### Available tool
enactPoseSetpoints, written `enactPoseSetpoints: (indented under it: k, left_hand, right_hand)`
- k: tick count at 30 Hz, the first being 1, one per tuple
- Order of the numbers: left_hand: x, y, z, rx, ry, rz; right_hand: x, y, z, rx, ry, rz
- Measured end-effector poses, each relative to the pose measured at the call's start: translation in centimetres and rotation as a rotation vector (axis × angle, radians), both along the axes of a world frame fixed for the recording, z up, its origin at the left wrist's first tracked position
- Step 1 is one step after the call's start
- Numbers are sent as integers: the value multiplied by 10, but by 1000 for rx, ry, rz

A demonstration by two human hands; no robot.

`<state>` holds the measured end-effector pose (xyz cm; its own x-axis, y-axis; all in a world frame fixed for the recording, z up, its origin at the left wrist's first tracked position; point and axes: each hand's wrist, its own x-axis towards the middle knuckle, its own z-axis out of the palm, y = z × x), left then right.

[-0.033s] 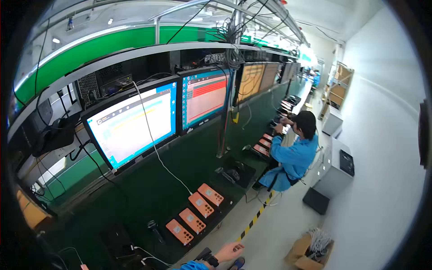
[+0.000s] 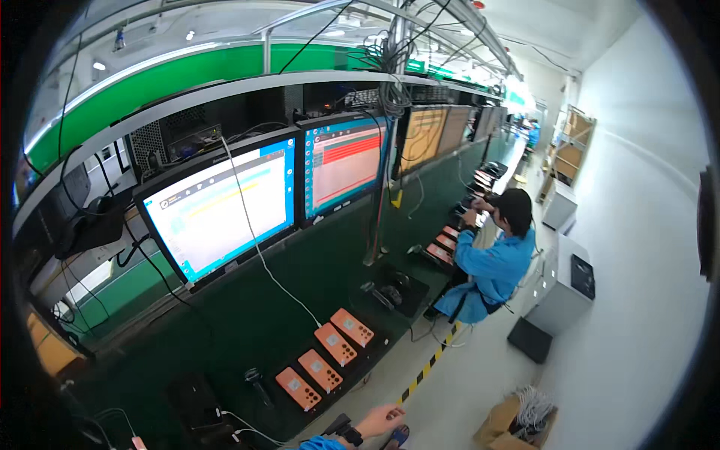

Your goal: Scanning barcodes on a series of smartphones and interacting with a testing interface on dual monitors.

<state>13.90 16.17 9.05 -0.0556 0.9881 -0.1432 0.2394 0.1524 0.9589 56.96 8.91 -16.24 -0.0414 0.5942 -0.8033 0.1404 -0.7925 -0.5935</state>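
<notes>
My left hand [image 2: 381,421] hangs past the near edge of the bench, its fingers loosely curled and apart, with nothing visible in it. A dark watch [image 2: 346,433] is on that wrist, below a blue sleeve. Nearest to the hand, several orange-pink smartphones lie back up in a slanting row; one phone [image 2: 298,388] is closest to me. A white cable [image 2: 281,286] runs down over the monitor to another phone [image 2: 336,343]. Left of the row is a black handheld device [image 2: 257,385], perhaps a scanner. My right hand is out of sight.
Two lit monitors [image 2: 225,210] stand along the dark green bench [image 2: 217,330]. A co-worker in blue [image 2: 491,262] sits farther along, hands over phones. A mouse lies on a black pad [image 2: 412,292]. On the floor stands a carton of cables [image 2: 499,424], beyond yellow-black tape [image 2: 427,367].
The view has shifted very slightly. My left hand keeps nearly the same place and shape, and the phones lie as before.
</notes>
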Motion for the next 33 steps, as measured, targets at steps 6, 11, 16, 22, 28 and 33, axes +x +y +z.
enactPoseSetpoints:
  k: [6, 11, 16, 22, 28, 33]
  left_hand:
    - [-14, 28, -35, -179, -58, 196]
    - [-14, 49, -12, -91, 28, 470]
    - [-36, 61, -43, -60, 127, 752]
    - [-104, 77, -65, 13, 96, 863]
    - [-152, 104, -148, -304, 456, 1168]
    - [-148, 100, -140, -178, 405, 1421]
  right_hand:
    - [-11, 156, -35, -70, -16, 356]
    - [-28, 299, -71, -55, 45, 480]
    - [-95, 406, -41, -18, -75, 634]
    - [-205, 474, -23, 62, -21, 677]
    - [-346, 494, 57, 648, -145, 1085]
    - [-485, 486, 159, 1331, -236, 1014]
